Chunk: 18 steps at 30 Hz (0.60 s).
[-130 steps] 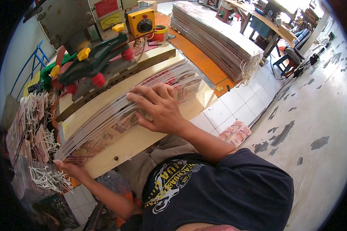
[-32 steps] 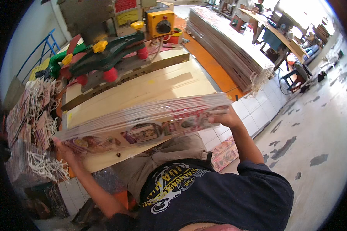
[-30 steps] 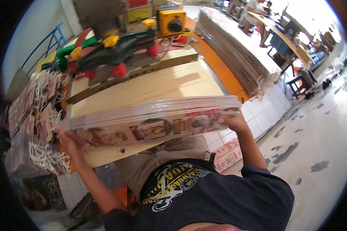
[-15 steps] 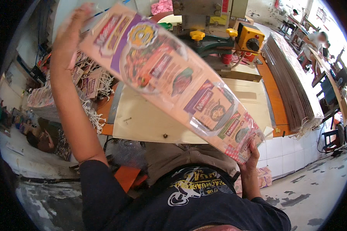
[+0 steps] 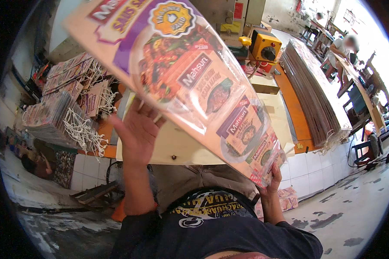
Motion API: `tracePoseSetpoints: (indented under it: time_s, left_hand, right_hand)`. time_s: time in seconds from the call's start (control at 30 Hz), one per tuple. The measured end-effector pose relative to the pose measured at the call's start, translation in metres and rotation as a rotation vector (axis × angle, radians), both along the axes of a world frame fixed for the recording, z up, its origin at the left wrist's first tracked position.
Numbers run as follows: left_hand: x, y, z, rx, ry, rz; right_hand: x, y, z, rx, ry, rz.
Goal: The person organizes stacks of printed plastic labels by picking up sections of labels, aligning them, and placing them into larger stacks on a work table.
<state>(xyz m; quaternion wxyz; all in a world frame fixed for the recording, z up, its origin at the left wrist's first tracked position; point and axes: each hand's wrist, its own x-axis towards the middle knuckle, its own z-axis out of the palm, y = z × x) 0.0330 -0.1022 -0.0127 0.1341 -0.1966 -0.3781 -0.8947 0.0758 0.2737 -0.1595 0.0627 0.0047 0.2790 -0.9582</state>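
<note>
A long, glossy printed cardboard panel (image 5: 199, 86) with food pictures is held up slantwise in front of me, its top reaching the upper left. My right hand (image 5: 273, 178) grips its narrow lower right end. Under the panel's lower left edge is my left hand (image 5: 139, 134), palm up, with thumb and fingers spread. Its fingertips are partly hidden by the panel, so contact is hard to judge. Behind and beneath the panel lies a cream sheet (image 5: 177, 151) on the orange worktable (image 5: 296, 116).
A machine with a yellow control box (image 5: 266, 46) and a yellow knob (image 5: 245, 41) stands behind the panel. At right lies a tall stack of long panels (image 5: 312, 93). Printed cards (image 5: 47, 114) with white cords (image 5: 84, 131) are piled at left. People sit farther off.
My left hand has let go of the panel's upper left end and come down below its edge. The panel has risen and come closer, my right hand still holding it.
</note>
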Motion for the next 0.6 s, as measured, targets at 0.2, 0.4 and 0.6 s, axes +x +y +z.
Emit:
tracePoseSetpoints:
  time_s: [0.2, 0.4, 0.6]
  left_hand:
    - [0.043, 0.047, 0.005, -0.187, 0.037, 0.213]
    - [0.056, 0.076, 0.011, -0.460, -0.148, 0.512]
    - [0.024, 0.125, 0.065, -0.627, 0.079, 0.383]
  right_hand:
    - [-0.001, 0.041, 0.000, 0.259, 0.064, -0.119]
    - [-0.009, 0.077, -0.016, 0.268, 0.141, -0.164]
    - [0.000, 0.083, -0.024, 0.179, 0.056, -0.380]
